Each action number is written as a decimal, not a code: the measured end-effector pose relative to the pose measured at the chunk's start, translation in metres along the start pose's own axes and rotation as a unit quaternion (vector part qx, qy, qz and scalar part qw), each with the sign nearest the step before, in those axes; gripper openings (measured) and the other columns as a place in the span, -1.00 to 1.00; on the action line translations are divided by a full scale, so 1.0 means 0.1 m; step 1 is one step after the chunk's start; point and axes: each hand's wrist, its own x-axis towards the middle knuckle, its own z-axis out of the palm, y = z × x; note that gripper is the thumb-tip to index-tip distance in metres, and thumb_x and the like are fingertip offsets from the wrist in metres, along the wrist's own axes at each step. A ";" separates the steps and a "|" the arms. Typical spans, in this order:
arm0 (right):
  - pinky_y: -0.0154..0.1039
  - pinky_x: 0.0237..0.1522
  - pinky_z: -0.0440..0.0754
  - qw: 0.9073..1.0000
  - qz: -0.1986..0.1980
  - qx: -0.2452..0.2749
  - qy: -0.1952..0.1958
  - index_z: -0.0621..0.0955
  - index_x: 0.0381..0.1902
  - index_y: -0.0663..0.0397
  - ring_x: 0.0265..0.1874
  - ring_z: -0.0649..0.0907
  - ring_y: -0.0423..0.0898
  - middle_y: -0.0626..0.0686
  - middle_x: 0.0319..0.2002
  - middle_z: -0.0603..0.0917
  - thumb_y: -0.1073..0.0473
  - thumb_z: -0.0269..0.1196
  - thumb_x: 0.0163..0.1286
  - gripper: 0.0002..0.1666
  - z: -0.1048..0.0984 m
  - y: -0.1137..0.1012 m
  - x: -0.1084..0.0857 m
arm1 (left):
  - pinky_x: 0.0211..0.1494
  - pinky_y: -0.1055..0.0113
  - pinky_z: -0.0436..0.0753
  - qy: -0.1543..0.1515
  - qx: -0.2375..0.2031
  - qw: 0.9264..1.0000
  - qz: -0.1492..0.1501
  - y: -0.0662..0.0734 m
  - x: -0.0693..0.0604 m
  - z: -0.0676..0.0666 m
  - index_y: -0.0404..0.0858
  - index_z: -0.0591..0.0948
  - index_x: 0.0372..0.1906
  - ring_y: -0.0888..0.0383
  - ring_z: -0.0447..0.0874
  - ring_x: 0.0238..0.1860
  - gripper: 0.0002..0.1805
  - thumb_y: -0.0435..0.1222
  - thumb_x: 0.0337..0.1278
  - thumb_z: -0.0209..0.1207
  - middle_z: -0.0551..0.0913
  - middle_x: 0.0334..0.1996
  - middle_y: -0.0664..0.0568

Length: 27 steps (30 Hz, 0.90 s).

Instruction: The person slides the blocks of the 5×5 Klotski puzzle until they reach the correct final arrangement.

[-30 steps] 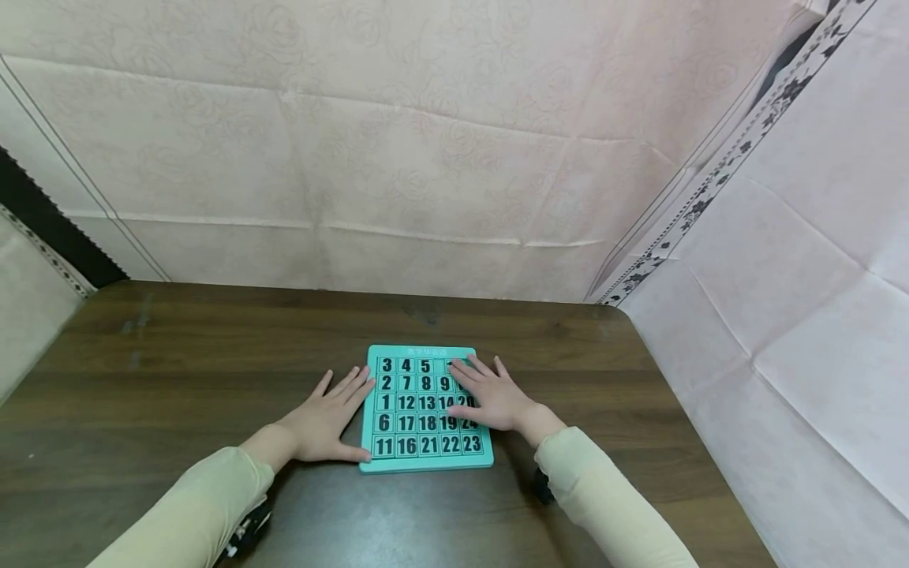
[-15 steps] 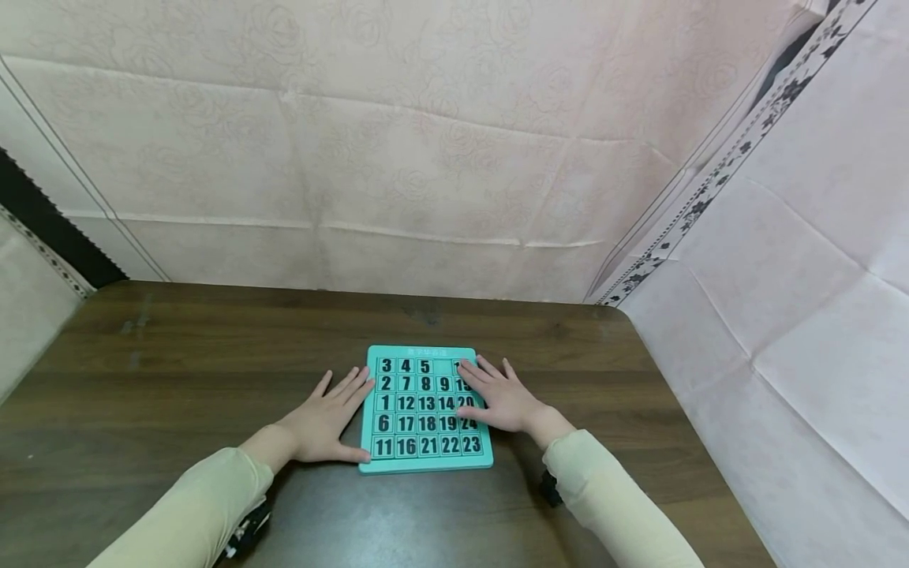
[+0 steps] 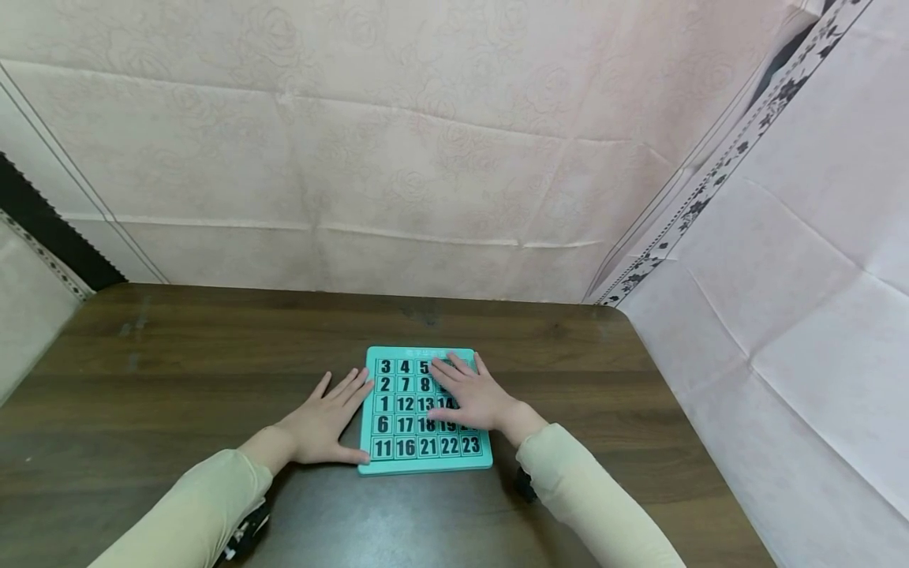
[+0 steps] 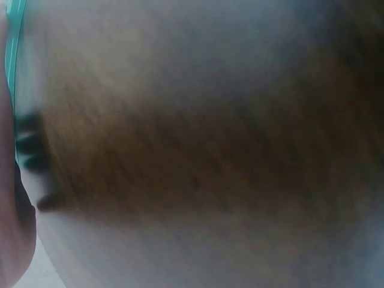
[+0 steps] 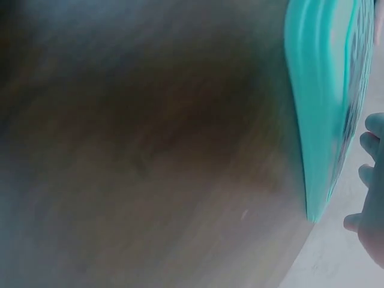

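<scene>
A turquoise sliding number puzzle (image 3: 405, 424) with black numbers on square tiles lies flat in the head view. My left hand (image 3: 323, 424) rests along its left side, fingers extended toward the upper left edge and thumb at the lower left corner. Over the upper right part of the board is my right hand (image 3: 477, 401), fingers spread and fairly straight, tips near the tile marked 5. It hides most of the top right tiles; whether its fingertips touch them I cannot tell. In the right wrist view, the puzzle's thick rim (image 5: 315, 102) appears beside the fingers (image 5: 369, 174).
The puzzle lies on a dark brown wooden table (image 3: 213, 355). A pale patterned cloth (image 3: 398, 173) hangs behind the table, and a white cloth (image 3: 802, 355) with a floral border hangs at the right. Each wrist wears a dark device, partly under the sleeve.
My right hand first shifted slightly right, then moved left across the top row, now covering the gap right of the 5 that showed half a second ago. My left hand stays in place.
</scene>
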 end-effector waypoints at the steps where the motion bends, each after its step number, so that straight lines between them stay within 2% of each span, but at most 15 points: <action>1: 0.22 0.42 -0.26 1.000 0.002 0.000 -0.003 0.00 0.49 -0.12 0.50 -0.11 -0.02 -0.08 0.50 -0.02 -0.44 -0.11 0.32 -0.06 0.00 -0.02 0.02 | 0.44 -0.21 -0.17 0.000 0.000 1.000 -0.001 0.00 0.00 0.00 -0.24 -0.02 0.48 -0.09 -0.17 0.50 0.25 0.52 -0.19 -0.07 -0.14 0.51 -0.10; 11: 0.22 0.42 -0.29 1.000 0.017 -0.012 -0.017 -0.01 0.49 -0.17 0.50 -0.12 -0.06 -0.13 0.50 -0.03 -0.44 -0.13 0.33 -0.09 0.04 -0.06 0.10 | 0.44 -0.20 -0.18 -0.004 -0.005 1.000 -0.005 0.00 0.00 0.00 -0.24 -0.02 0.48 -0.08 -0.18 0.51 0.25 0.52 -0.20 -0.06 -0.14 0.51 -0.09; 27: 0.23 0.41 -0.30 0.999 0.031 0.000 -0.015 0.00 0.49 -0.19 0.50 -0.12 -0.04 -0.13 0.50 0.00 -0.45 -0.12 0.31 -0.08 0.03 0.06 -0.04 | 0.43 -0.23 -0.16 0.003 -0.004 1.000 0.001 0.01 -0.01 0.00 -0.27 0.00 0.47 -0.11 -0.14 0.50 0.25 0.51 -0.19 -0.06 -0.11 0.50 -0.13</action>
